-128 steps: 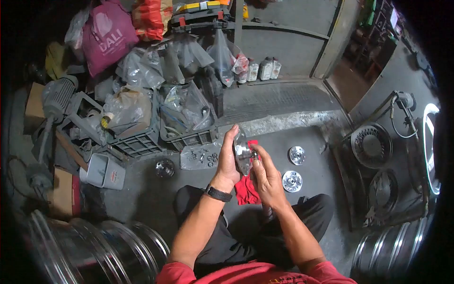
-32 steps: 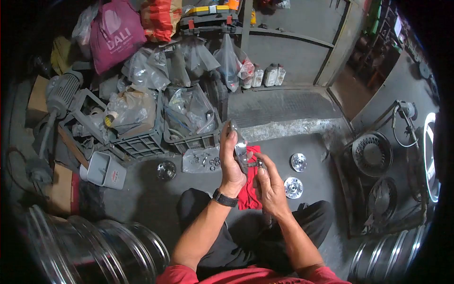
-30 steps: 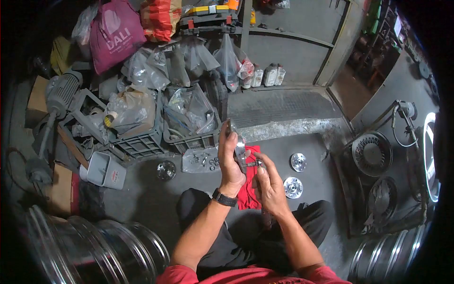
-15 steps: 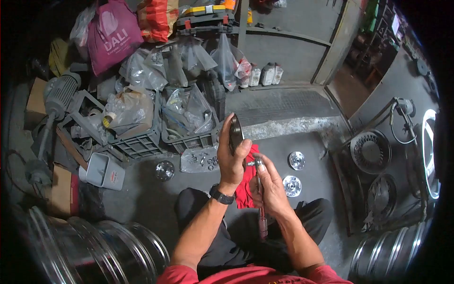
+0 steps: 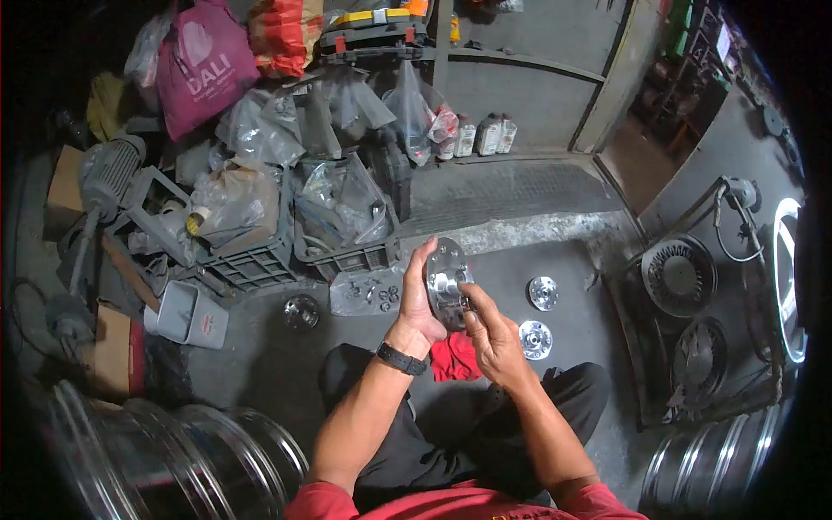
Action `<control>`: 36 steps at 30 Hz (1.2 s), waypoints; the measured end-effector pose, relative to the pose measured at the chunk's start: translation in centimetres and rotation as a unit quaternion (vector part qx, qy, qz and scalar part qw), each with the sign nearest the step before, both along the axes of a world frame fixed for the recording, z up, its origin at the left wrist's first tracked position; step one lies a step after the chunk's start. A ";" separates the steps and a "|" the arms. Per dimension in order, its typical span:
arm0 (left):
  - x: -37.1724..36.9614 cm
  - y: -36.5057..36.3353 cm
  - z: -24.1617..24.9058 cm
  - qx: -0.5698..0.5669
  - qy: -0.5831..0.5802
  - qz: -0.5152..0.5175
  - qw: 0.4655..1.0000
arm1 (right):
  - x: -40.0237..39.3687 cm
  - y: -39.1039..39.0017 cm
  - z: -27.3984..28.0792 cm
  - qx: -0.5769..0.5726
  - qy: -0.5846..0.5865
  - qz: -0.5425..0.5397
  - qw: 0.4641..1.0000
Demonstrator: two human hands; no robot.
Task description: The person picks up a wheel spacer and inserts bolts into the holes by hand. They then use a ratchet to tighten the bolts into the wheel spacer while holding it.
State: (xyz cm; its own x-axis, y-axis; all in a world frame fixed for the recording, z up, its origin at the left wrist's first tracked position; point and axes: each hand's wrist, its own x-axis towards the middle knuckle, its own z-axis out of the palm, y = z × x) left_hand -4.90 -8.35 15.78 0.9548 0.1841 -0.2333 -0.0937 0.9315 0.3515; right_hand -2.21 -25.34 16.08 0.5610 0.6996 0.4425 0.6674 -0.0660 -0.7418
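Note:
A round shiny metal disc (image 5: 447,276) with small holes is held up in front of me. My left hand (image 5: 418,303) grips it around its left edge, with a black watch on the wrist. My right hand (image 5: 492,336) has its fingers closed at the disc's lower right side; whatever is between them is hidden. Below the hands, a red cloth (image 5: 456,357) lies on the floor between my legs. To the right rest two more metal discs, one farther (image 5: 543,294) and one nearer (image 5: 535,340).
A third disc (image 5: 302,312) and a clear plastic bag of small metal parts (image 5: 368,293) lie left of my hands. Behind them stand filled crates (image 5: 347,258). A grey bin (image 5: 192,314) is at left. Wheel rims (image 5: 173,442) stand in the near left corner, others at right.
The disc has turned from edge-on to show its holed face and come down slightly. The ratchet-like tool in my right hand no longer shows. My right fingers have moved onto the disc.

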 end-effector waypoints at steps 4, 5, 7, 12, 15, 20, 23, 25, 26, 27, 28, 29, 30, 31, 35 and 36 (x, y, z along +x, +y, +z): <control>0.2 -0.5 0.6 0.007 0.005 0.075 0.997 | -0.9 0.1 0.5 -0.018 0.145 -0.026 0.989; 0.1 -0.8 0.9 0.019 0.015 0.121 0.992 | -1.2 0.1 0.8 -0.019 0.146 -0.027 0.989; 0.3 -0.8 0.5 0.024 0.010 0.143 0.989 | -1.6 0.2 1.4 -0.052 0.239 -0.054 0.968; 0.0 -1.2 0.6 0.044 0.011 0.180 0.983 | -1.8 0.5 1.6 -0.036 0.214 -0.049 0.975; 0.2 -1.3 0.5 0.054 0.013 0.197 0.979 | -1.6 0.6 1.0 -0.030 0.186 -0.045 0.981; 0.4 -1.2 0.0 0.066 0.016 0.208 0.976 | -1.8 0.7 1.2 -0.033 0.211 -0.050 0.976; 0.4 -1.2 -0.4 0.087 0.031 0.206 0.974 | -2.0 0.9 1.2 -0.018 0.220 -0.056 0.974; 0.7 -1.3 -0.4 0.101 0.038 0.236 0.966 | -2.0 0.9 1.1 -0.003 0.240 -0.044 0.970; 0.8 -1.4 -0.4 0.114 0.044 0.266 0.956 | -2.0 1.0 1.3 -0.002 0.240 -0.045 0.970; 0.6 -1.4 -0.3 0.114 0.044 0.266 0.956 | -2.1 1.0 1.7 -0.006 0.255 -0.042 0.966; 0.4 -1.4 -0.2 0.133 0.044 0.261 0.955 | -2.2 1.0 2.0 -0.009 0.270 -0.040 0.962; 0.3 -1.4 0.0 0.151 0.044 0.255 0.954 | -2.2 1.0 1.9 -0.009 0.270 -0.039 0.962; 0.3 -1.3 -0.1 0.152 0.044 0.255 0.954 | -2.1 1.1 1.7 0.000 0.276 -0.033 0.961; 0.3 -1.3 -0.1 0.164 0.045 0.261 0.950 | -2.1 1.1 1.6 0.010 0.282 -0.026 0.959; 0.3 -1.5 0.3 0.199 0.052 0.287 0.936 | -2.0 0.8 1.9 -0.022 0.334 -0.033 0.942; 0.4 -1.4 0.1 0.200 0.052 0.287 0.936 | -2.0 0.8 1.9 -0.021 0.330 -0.033 0.943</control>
